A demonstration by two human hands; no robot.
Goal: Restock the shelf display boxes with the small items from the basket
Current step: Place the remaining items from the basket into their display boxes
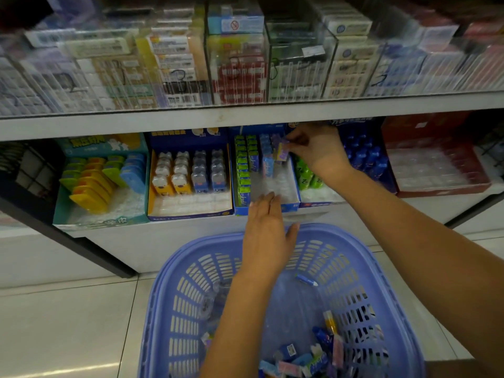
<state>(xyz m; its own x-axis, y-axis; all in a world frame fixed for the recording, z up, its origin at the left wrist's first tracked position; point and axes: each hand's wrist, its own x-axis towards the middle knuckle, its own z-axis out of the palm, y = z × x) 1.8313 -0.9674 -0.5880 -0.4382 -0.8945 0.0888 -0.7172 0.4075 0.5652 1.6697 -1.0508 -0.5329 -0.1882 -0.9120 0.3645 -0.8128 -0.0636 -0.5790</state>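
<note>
- Teal display box (109, 220), far left: it is being shown part filled, with yellow, green and blue items at the back and bare clear tray towards the front.
- Blue-and-yellow box (191, 214): four rows of small bear-shaped items are being displayed, with the front slots bare.
- Centre blue box (291, 206): this is the one being restocked. The column of green packs (242, 170) is reaching nearly to the front wall, while the blue and purple rows are being kept only at the back — most of that tray is left to fill.
- Box of green tubes (319, 204) and red box (436, 190), further right: gaps are being shown in both, so the job is judged well short of done.
- Basket (185, 282), on the floor below the shelf: a pile of loose small items (305, 358) is waiting in its near corner, so plenty is left.
- Left hand (266, 233): nothing is being held; the fingers are being kept straight, with the tips resting at the front edge of the centre blue box.
- Purple pack (282, 151): it is being held upright at the back of the centre blue box, beside the blue row.
- Right hand (313, 148): the purple pack is being pinched between thumb and fingertips, under the upper shelf's edge.
</note>
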